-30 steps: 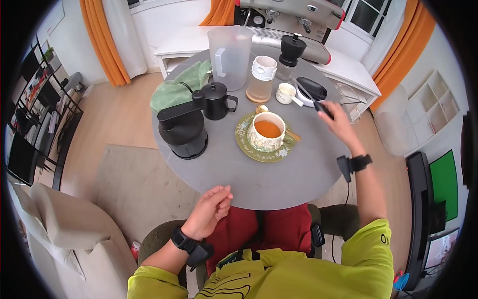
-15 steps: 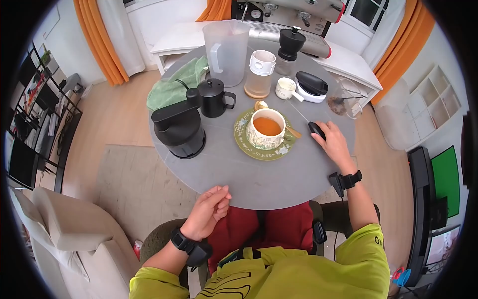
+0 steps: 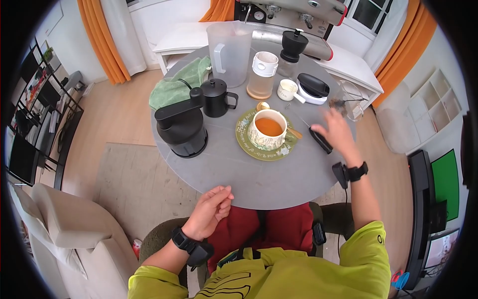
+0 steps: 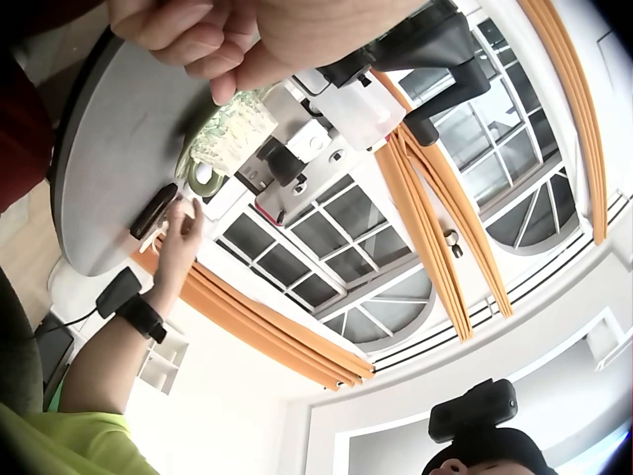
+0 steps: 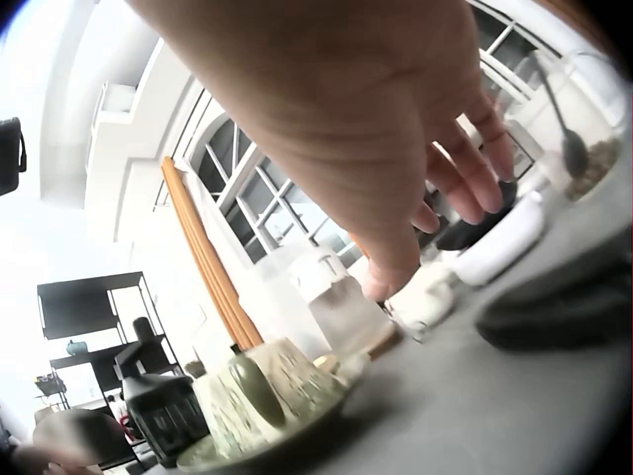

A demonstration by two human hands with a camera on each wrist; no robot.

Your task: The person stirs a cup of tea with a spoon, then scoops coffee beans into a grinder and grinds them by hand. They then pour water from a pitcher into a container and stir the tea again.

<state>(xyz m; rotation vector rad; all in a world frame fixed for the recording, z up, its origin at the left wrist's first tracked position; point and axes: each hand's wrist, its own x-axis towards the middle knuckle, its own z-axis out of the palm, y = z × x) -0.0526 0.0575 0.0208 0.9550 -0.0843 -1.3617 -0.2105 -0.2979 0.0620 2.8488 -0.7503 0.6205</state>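
Observation:
My right hand (image 3: 340,132) is stretched over the table's right side, fingers spread and holding nothing. Just below its thumb lies a black-handled handheld milk frother (image 3: 321,139), its thin metal wand pointing towards the back. In the right wrist view, the dark handle (image 5: 554,309) rests on the tabletop under the fingers. To the left, a patterned cup (image 3: 266,143) of orange-brown liquid stands on a green saucer (image 3: 242,137) with a wooden spoon (image 3: 294,132) beside it. My left hand (image 3: 213,212) hangs loosely curled at the table's front edge, holding nothing.
Beyond the right hand are a small white handled cup (image 3: 287,90), a white base with a black top (image 3: 312,85) and a clear container (image 3: 354,110). Left stand a black kettle (image 3: 180,132), black pot (image 3: 215,102) and tall pitcher (image 3: 231,62). A glass bottle (image 3: 260,88) and grinder (image 3: 294,46) stand behind.
My right hand brought the milk frother down towards me, laid it on the table and let go; its fingers are now spread just beyond the handle. The left hand has stayed put.

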